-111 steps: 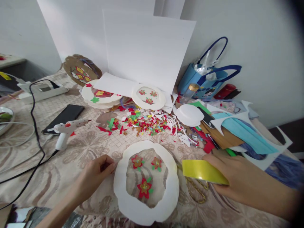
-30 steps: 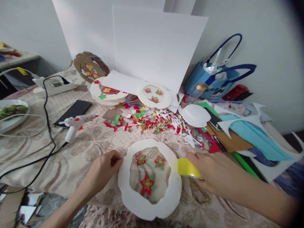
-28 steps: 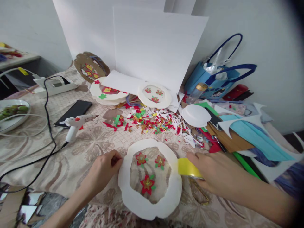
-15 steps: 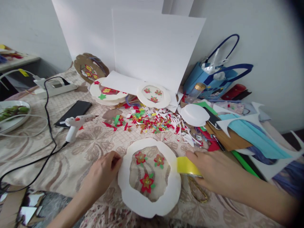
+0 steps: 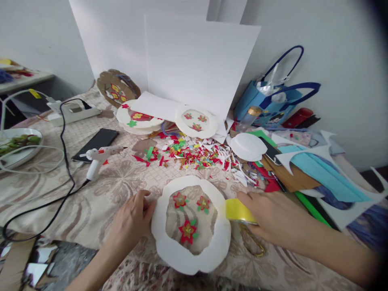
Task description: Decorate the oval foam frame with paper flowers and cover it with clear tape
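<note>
A scalloped white ring (image 5: 192,262) with a see-through centre lies at the table's front edge. Three red and brown paper flowers (image 5: 187,231) with green leaves show in its middle. My left hand (image 5: 133,216) is at the ring's left edge, thumb near the rim and fingers curled; whether it pinches the rim is hard to tell. In my right hand (image 5: 257,210) is a roll of yellow tape (image 5: 239,211), held against the ring's right edge. Gold-coloured scissor handles (image 5: 253,242) lie below that hand.
A white glue gun (image 5: 98,159) with a black cord and a phone (image 5: 95,144) lie left. Paper scraps (image 5: 197,153) spread behind the ring. Finished-looking rings (image 5: 197,121), a blue bag (image 5: 251,99) and white boards (image 5: 194,60) stand farther back.
My left hand has shifted slightly left, and its fingers have loosened a little at the ring's edge. My right hand and the tape look nearly unmoved.
</note>
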A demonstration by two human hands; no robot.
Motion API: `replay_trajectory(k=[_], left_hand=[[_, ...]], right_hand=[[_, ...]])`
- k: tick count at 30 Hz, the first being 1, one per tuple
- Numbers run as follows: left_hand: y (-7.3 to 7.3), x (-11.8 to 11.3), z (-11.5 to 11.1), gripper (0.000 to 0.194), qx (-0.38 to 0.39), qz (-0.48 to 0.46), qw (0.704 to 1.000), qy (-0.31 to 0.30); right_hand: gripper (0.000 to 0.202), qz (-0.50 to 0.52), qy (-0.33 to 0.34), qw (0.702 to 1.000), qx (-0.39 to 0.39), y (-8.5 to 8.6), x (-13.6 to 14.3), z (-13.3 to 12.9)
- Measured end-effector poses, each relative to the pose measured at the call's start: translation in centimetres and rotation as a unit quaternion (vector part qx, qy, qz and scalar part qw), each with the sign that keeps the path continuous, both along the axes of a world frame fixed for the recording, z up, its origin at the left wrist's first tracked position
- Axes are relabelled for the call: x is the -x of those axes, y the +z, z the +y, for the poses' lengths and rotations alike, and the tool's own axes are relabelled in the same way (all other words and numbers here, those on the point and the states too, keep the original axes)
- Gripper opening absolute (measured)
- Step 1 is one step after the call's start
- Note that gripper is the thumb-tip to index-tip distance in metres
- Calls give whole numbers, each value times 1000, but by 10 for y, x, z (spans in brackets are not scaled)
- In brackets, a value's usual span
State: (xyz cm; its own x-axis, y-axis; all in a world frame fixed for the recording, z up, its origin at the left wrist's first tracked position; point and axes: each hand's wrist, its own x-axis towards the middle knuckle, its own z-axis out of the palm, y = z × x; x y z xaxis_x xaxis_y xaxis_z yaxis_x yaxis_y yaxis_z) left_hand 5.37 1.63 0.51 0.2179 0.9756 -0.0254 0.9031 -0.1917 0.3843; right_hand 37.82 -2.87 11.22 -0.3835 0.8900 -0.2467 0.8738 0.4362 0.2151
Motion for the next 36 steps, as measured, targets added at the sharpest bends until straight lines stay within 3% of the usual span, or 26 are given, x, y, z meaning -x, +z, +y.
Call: replay_trajectory(k=[3, 8, 12, 15, 17, 20, 27, 32, 36], left_hand=[[-4, 3, -1, 23, -42, -15, 999, -10], [0, 4, -9, 23, -177, -29, 983, -32], [6, -4, -20, 31, -234, -31, 963, -129], [6, -11, -27, 47, -201, 28, 953, -226], [3, -13, -30, 59, -171, 68, 949, -256], [-4, -12, -32, 72, -159, 98, 947, -260], [-14, -5, -32, 74, -176, 117, 953, -218], [-4, -21, -35, 72, -172, 111, 959, -194], [8, -46, -39, 68, -149, 96, 951, -253]], right_hand=[[24, 1, 1, 1000, -2, 0, 1, -1], [27, -3, 16, 1000, -18, 0, 2, -1], [26, 1, 19, 1000, -22, -1, 3, -1], [25, 2, 19, 1000, -21, -2, 2, -2], [25, 3, 17, 1000, -18, -3, 2, -2], [24, 3, 12, 1000, -11, -2, 1, -2], [23, 2, -3, 1000, 2, 1, 0, -1], [24, -3, 3, 1000, 2, 1, 2, -1], [27, -3, 7, 1000, 0, 2, 5, -1]])
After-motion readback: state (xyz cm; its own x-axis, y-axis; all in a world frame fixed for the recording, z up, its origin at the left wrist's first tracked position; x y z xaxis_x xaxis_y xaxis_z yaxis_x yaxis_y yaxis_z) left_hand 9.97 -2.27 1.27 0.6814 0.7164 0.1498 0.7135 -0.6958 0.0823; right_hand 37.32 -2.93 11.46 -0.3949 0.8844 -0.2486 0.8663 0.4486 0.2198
